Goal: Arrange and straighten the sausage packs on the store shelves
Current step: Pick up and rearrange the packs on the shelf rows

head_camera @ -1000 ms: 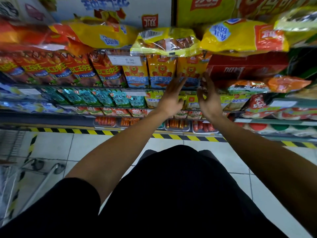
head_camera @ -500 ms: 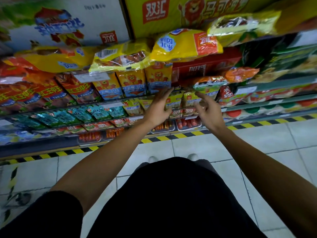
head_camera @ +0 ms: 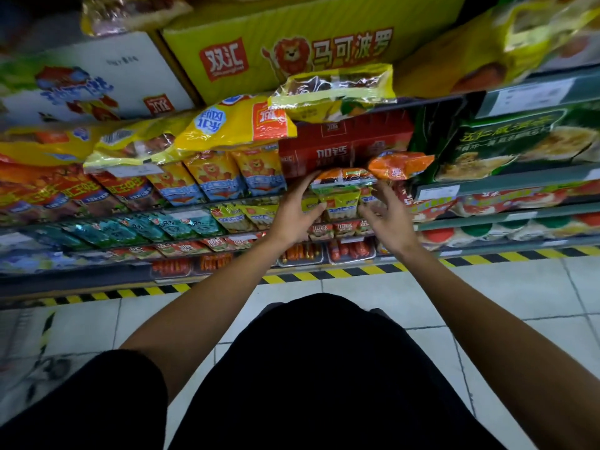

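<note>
Item: green-and-yellow sausage packs (head_camera: 341, 198), a short row standing on edge on the shelf (head_camera: 438, 190), directly between the two hands. Soft film pouches, glossy and probably slippery; judged light, pliable, prone to sagging or toppling sideways when nudged. Contents likely firm sticks, so tolerant of a moderate squeeze. Best taken at the two outer flanks of the row and pressed inward together, or at the stiffer sealed top edges for single packs.

Left hand (head_camera: 297, 211): fingers spread and gently curved, palm turned toward the left flank of the row, thumb low against the front of the nearest pack. Touching, not closed around anything.

Right hand (head_camera: 386, 219): fingers spread wide, slightly blurred, just beside the right flank of the row. Contact with the packs not determinable; nothing gripped.

Adjacent stock: orange pack (head_camera: 401, 164) lying askew just above and beyond the right hand; red carton (head_camera: 344, 146) directly behind the row, past both sets of fingertips; lion-print packs (head_camera: 240, 177) up and to the left of the left hand.
</note>
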